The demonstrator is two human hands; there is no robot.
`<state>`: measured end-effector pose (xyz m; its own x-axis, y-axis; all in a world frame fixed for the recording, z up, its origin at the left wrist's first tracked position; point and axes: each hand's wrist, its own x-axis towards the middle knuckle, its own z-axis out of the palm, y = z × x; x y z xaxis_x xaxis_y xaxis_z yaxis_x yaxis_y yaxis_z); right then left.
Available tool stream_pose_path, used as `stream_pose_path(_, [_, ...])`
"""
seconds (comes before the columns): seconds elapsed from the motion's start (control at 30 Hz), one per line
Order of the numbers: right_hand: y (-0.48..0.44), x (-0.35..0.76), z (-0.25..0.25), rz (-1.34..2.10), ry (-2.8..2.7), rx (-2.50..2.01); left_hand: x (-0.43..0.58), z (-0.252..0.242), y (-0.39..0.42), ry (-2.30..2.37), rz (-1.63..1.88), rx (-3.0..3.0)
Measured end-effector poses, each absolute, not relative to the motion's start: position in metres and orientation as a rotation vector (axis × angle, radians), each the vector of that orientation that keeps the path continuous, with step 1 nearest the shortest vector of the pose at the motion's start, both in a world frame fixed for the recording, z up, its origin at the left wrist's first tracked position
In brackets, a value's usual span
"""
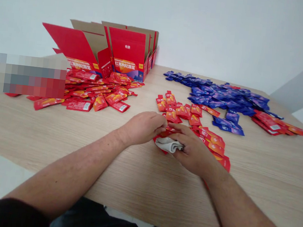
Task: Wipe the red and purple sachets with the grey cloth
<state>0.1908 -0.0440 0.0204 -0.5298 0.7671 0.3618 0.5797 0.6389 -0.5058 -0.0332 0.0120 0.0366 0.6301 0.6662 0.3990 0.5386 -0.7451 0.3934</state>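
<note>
And here's the L hand [142, 128], fingers curled, grip unclear; R hand [195, 151] pinching a white cloth [167, 144] on red sachets [211, 142] between them. Blue sachets [219, 97] at 1 o'clock, open red carton [128, 49] at 11.

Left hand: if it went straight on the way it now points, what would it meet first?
Probably the loose pile of red foil sachets ahead of the left hand, though the right hand's fingers lie close and depth is unclear.

The left hand [142, 128] and the right hand [194, 151] curl palms-down, almost touching.
</note>
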Motion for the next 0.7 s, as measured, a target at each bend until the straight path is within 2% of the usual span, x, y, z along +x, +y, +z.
stream_pose_path(0.1, [-0.042,0.188,0.023,0.59,-2.265,-1.105,-0.033,0.033,0.011,0.908,0.918,2.736])
stream_pose_path(0.17, [-0.042,0.186,0.023,0.73,-2.134,-1.149,-0.034,0.029,0.013,0.953,1.152,2.6])
stream_pose_path(0.23, [-0.043,0.184,0.022,0.995,-1.862,-1.185,-0.031,0.024,0.015,1.005,1.462,2.179])
stream_pose_path(0.3, [-0.045,0.181,0.019,1.315,-1.479,-1.155,-0.024,0.02,0.015,0.912,1.58,1.625])
stream_pose_path(0.37, [-0.049,0.174,0.016,1.547,-1.14,-1.046,-0.014,0.017,0.01,0.706,1.439,1.185])
stream_pose_path(0.47, [-0.055,0.16,0.011,1.708,-0.885,-0.912,0.001,0.016,-0.003,0.511,1.136,0.82])
stream_pose_path(0.7, [-0.063,0.142,-0.001,1.815,-0.768,-0.854,0.011,0.013,-0.021,0.547,0.985,0.606])
